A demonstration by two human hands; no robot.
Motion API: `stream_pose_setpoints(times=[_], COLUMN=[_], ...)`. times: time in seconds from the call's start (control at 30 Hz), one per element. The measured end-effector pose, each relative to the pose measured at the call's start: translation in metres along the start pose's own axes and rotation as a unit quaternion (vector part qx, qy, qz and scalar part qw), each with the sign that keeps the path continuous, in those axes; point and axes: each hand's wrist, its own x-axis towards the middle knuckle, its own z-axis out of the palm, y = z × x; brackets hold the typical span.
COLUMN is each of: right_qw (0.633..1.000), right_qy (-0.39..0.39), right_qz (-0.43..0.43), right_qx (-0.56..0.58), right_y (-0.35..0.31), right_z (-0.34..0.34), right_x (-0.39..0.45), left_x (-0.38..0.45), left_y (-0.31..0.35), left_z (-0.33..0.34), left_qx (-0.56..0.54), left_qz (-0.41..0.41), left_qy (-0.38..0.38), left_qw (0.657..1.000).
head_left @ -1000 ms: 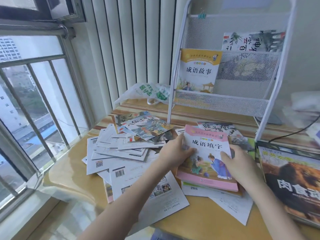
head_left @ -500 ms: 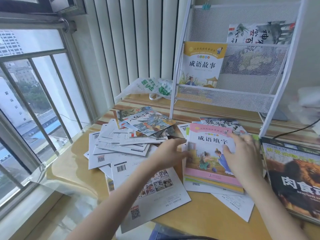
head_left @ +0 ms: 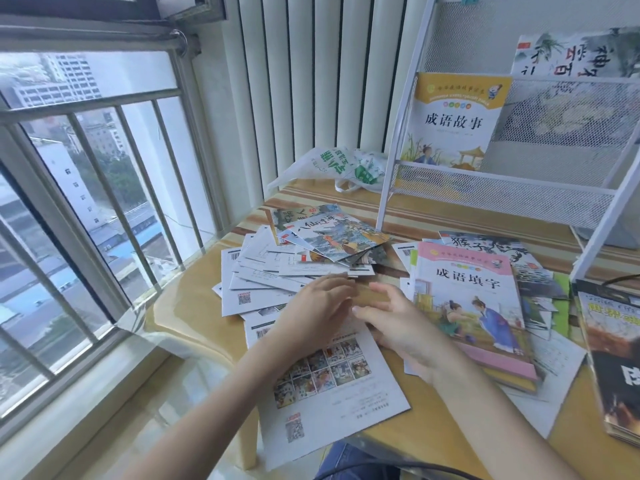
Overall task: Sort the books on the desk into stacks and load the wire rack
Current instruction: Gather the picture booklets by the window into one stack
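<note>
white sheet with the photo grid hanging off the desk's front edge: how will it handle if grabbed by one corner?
The white sheet looks thin and probably floppy, so it would likely droop. It overhangs the desk, so a push may slide it off. The left hand hovers above it.

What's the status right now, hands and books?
Left hand and right hand open, holding nothing. Pink book tops its stack, untouched. Loose booklets unsorted; yellow book in wire rack.

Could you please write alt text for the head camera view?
A person's left hand and right hand, holding nothing, hover over scattered booklets beside a pink-covered book stack on a desk; a white wire rack behind holds two books.
</note>
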Motion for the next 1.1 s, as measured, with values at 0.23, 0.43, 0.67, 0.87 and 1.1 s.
stream_pose_setpoints(times=[0.23,0.43,0.67,0.87,1.1], right_qw=[0.995,0.986,0.949,0.985,0.980], right_qy=[0.008,0.061,0.055,0.066,0.088], right_qz=[-0.023,-0.064,-0.087,-0.103,-0.140], right_qx=[-0.093,-0.144,-0.297,-0.124,-0.106], right_y=[0.000,0.003,0.000,0.000,-0.002], right_z=[0.008,0.015,0.017,0.021,0.024], right_x=[0.005,0.010,0.009,0.005,0.006], left_x=[-0.003,-0.005,-0.006,-0.007,-0.008], left_y=[0.002,-0.003,-0.006,-0.005,-0.007], left_z=[-0.001,0.003,0.007,0.007,0.007], left_qx=[0.047,0.043,0.033,-0.008,-0.031], left_qz=[0.002,-0.006,-0.022,-0.041,-0.040], left_qy=[-0.010,0.031,0.048,0.075,0.100], left_qw=[0.999,0.999,0.998,0.996,0.994])
